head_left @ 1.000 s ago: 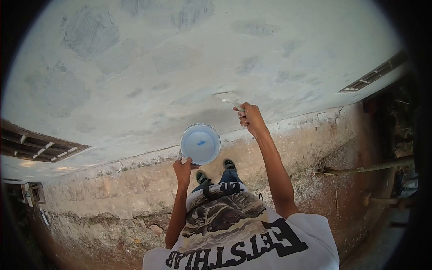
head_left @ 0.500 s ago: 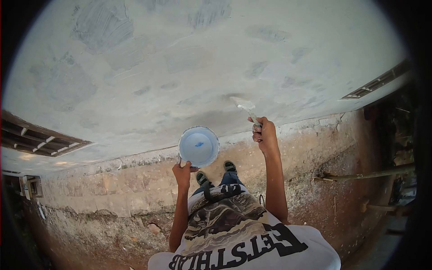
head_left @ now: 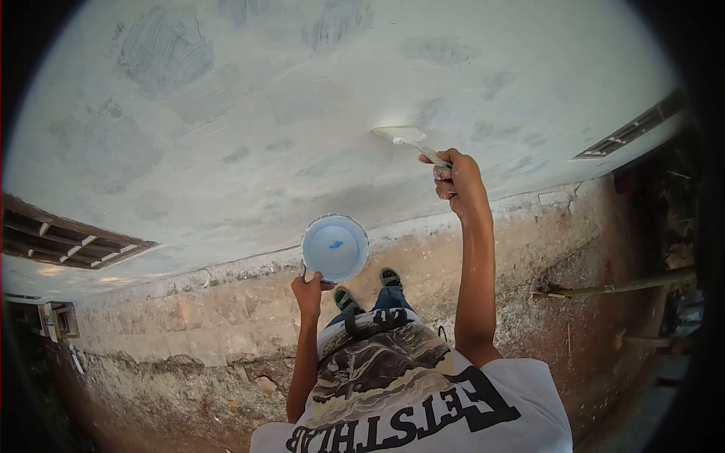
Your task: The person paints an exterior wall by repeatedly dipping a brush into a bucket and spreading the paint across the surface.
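Observation:
My right hand (head_left: 459,180) is closed round the handle of a putty knife (head_left: 411,137), whose blade carries white filler and lies at the wall surface. The pale wall (head_left: 249,189) bears several grey smeared patches. Lower down, my left hand (head_left: 310,292) grips the near rim of a round plastic tub (head_left: 334,248). The tub looks light blue inside, with a small darker blue mark at its middle and whitish residue along the rim. Part of my left hand's fingers is hidden beneath the tub.
Barred vents or windows sit in the wall at left (head_left: 68,234) and right (head_left: 630,128). A worn ledge (head_left: 189,321) runs along the wall's foot, and my sandalled feet (head_left: 390,278) stand on it. A pole (head_left: 619,285) juts in from the right.
My right hand has moved up along the wall with the putty knife, and the blade has tilted flatter. My left hand and the tub have barely shifted.

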The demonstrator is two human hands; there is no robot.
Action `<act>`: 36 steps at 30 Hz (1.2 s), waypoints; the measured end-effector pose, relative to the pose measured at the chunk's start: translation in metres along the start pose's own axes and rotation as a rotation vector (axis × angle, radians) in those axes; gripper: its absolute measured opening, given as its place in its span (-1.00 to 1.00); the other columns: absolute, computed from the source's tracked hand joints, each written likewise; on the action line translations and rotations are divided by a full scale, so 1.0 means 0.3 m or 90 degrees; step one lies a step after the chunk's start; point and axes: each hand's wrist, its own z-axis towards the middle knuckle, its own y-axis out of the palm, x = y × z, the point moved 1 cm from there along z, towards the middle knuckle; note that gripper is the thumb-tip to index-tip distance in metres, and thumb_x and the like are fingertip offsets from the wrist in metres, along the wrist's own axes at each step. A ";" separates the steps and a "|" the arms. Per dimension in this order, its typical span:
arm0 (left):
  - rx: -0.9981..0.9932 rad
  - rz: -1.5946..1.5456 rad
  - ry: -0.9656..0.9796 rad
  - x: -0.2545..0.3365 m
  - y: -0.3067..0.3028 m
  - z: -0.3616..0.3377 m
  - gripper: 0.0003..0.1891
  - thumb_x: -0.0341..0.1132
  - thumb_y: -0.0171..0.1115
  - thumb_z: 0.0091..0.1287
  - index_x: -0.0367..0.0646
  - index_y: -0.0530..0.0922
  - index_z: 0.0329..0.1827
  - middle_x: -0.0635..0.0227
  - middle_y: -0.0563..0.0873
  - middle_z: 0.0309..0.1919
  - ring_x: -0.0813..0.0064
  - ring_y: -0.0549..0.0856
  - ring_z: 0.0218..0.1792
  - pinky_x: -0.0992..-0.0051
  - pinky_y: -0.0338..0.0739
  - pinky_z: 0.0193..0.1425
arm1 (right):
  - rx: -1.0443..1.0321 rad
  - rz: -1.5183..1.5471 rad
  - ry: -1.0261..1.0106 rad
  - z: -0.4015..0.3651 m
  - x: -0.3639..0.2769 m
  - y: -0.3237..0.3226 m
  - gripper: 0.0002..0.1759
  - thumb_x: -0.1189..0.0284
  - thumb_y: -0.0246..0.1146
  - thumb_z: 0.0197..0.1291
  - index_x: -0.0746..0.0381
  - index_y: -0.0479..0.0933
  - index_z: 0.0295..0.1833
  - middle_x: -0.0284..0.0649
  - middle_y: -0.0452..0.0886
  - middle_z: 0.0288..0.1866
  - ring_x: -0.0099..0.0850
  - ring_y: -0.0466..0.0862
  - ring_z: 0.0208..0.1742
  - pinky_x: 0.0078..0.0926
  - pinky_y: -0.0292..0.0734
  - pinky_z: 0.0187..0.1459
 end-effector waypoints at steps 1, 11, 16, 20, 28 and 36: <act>-0.003 -0.001 -0.002 -0.005 0.004 0.002 -0.61 -0.55 0.12 0.27 -0.74 0.28 0.03 -0.09 0.68 -0.52 0.18 0.74 -0.56 0.39 0.70 -0.46 | 0.023 0.018 -0.005 -0.067 -0.023 -0.007 -0.61 0.40 -0.13 0.28 0.44 0.56 -0.18 -0.49 0.16 -0.71 -0.65 -0.01 -0.75 -0.58 -0.07 -0.69; -0.017 0.017 -0.013 -0.023 0.044 0.012 -0.58 -0.53 0.13 0.26 -0.76 0.27 0.05 -0.10 0.67 -0.50 0.18 0.73 -0.56 0.39 0.70 -0.49 | 0.106 -0.010 0.076 0.080 0.423 -0.126 -0.58 0.33 -0.09 0.27 0.40 0.60 -0.18 -0.47 0.21 -0.70 -0.65 0.04 -0.77 -0.60 -0.07 -0.73; -0.021 0.012 -0.012 -0.025 0.094 0.006 -0.55 -0.53 0.13 0.25 -0.78 0.25 0.07 -0.11 0.67 -0.49 0.17 0.73 -0.56 0.39 0.70 -0.49 | 0.117 -0.031 0.086 0.289 0.583 -0.126 -0.61 0.34 -0.06 0.23 0.42 0.58 -0.27 -0.35 0.34 -0.70 -0.58 0.12 -0.83 -0.56 0.00 -0.77; -0.016 0.002 0.000 -0.031 0.123 0.006 -0.57 -0.54 0.13 0.24 -0.79 0.27 0.04 -0.13 0.67 -0.49 0.15 0.74 -0.55 0.38 0.70 -0.48 | 0.115 -0.011 0.068 0.347 0.501 -0.056 -0.61 0.34 -0.07 0.23 0.44 0.52 -0.37 -0.25 0.40 -0.66 -0.54 0.22 -0.81 -0.53 0.09 -0.77; 0.033 0.016 -0.006 -0.041 0.156 -0.006 -0.57 -0.53 0.15 0.23 -0.81 0.28 -0.01 -0.14 0.68 -0.51 0.13 0.74 -0.55 0.37 0.68 -0.47 | 0.067 -0.001 0.046 0.016 0.168 -0.119 -0.59 0.34 -0.12 0.32 0.39 0.57 -0.20 -0.46 0.21 -0.67 -0.67 0.05 -0.72 -0.60 -0.08 -0.70; -0.033 0.106 0.030 -0.010 0.212 0.012 -0.67 -0.49 0.20 0.23 -0.73 0.35 -0.24 -0.12 0.68 -0.55 0.20 0.74 -0.57 0.41 0.65 -0.49 | -0.071 -0.364 -0.077 -0.123 0.504 -0.242 -0.69 0.30 0.08 0.28 0.33 0.60 -0.18 -0.21 0.48 -0.62 -0.42 0.45 -0.62 -0.43 0.30 -0.54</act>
